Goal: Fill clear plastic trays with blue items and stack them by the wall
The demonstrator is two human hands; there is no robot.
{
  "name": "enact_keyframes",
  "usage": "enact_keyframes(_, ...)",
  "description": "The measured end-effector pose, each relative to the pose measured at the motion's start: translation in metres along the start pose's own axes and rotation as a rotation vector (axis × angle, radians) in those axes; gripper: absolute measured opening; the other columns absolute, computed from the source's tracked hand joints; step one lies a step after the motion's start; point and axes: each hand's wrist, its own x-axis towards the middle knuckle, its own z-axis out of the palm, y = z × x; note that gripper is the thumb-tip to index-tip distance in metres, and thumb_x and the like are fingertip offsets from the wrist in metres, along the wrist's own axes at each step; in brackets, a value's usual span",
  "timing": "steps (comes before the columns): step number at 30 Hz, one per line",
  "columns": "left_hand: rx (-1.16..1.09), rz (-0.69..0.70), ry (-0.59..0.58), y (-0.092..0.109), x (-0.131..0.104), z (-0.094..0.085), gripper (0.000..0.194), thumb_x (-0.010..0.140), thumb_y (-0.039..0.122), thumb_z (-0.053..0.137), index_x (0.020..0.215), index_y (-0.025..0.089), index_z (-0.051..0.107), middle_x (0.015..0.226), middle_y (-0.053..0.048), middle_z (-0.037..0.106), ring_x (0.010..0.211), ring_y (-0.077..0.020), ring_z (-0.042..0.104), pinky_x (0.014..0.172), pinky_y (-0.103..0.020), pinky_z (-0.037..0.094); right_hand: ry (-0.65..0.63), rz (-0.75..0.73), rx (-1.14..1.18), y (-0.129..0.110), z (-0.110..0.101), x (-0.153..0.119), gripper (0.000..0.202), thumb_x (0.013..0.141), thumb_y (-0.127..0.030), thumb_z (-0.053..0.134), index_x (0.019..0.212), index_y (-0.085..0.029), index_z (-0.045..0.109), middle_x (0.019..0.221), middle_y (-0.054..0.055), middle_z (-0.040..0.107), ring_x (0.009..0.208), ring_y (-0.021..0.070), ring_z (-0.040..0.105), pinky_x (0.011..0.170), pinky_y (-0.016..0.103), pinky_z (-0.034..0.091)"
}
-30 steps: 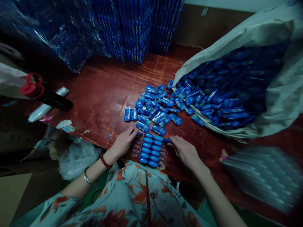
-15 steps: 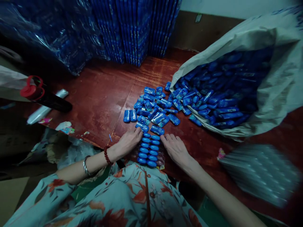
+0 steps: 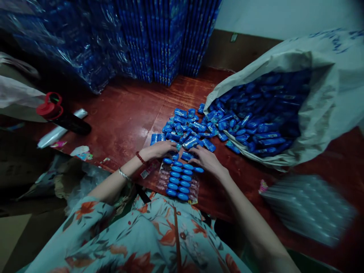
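The left hand [image 3: 163, 148], palm down with fingers bent, reaches over the near edge of a loose heap of glossy blue plastic-wrapped packets [image 3: 196, 125]; whether its fingers close on one I cannot tell. The right hand [image 3: 206, 159] is half curled, its fingertips at the right end of a flat blue rounded packet [image 3: 187, 156] lying between both hands; its grip cannot be told either. Just on the wearer's side of the hands, a clear moulded plastic tray [image 3: 162, 182] bears two columns of shiny blue oval packets [image 3: 175, 180], with one more oval at each side of its far end. Beyond the right hand, a white woven sack [image 3: 318, 87] lies open, full of similar packets. Well to the left hand's left stands a black bottle with a red lid [image 3: 72, 123].
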Motion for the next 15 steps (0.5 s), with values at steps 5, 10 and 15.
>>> enact_keyframes(5, 0.213, -0.086, -0.065, -0.013, 0.007, -0.002, 0.024, 0.080, 0.007, 0.048, 0.101, 0.013, 0.058, 0.108, -0.009, 0.061, 0.092, -0.0181, 0.058, 0.078, -0.025, 0.044, 0.032, 0.055, -0.040, 0.011, -0.001, -0.007, 0.028, 0.082, -0.033, 0.059, 0.106, -0.019, 0.056, 0.104, 0.010, 0.060, 0.090, 0.0220, 0.059, 0.069, 0.028, 0.043)
enact_keyframes(10, 0.125, -0.251, 0.240, -0.018, -0.047, -0.003, 0.023, 0.083, 0.022, 0.053, 0.105, 0.014, 0.052, 0.098, -0.008, 0.063, 0.085, -0.0197, 0.060, 0.075, -0.029, 0.047, 0.325, 0.251, 0.260, 0.033, 0.000, -0.065, 0.026, 0.088, -0.039, 0.047, 0.103, -0.019, 0.052, 0.086, 0.005, 0.064, 0.070, 0.0187, 0.059, 0.065, 0.028, 0.044)
enact_keyframes(15, -0.211, -0.484, 0.891, 0.010, -0.114, 0.027, 0.030, 0.083, 0.035, 0.056, 0.107, 0.018, 0.052, 0.095, -0.003, 0.062, 0.084, -0.0158, 0.061, 0.075, -0.027, 0.049, 0.339, 0.261, 0.473, 0.017, 0.012, -0.129, 0.029, 0.087, -0.043, 0.049, 0.106, -0.021, 0.053, 0.092, 0.004, 0.065, 0.074, 0.0161, 0.061, 0.064, 0.025, 0.048)
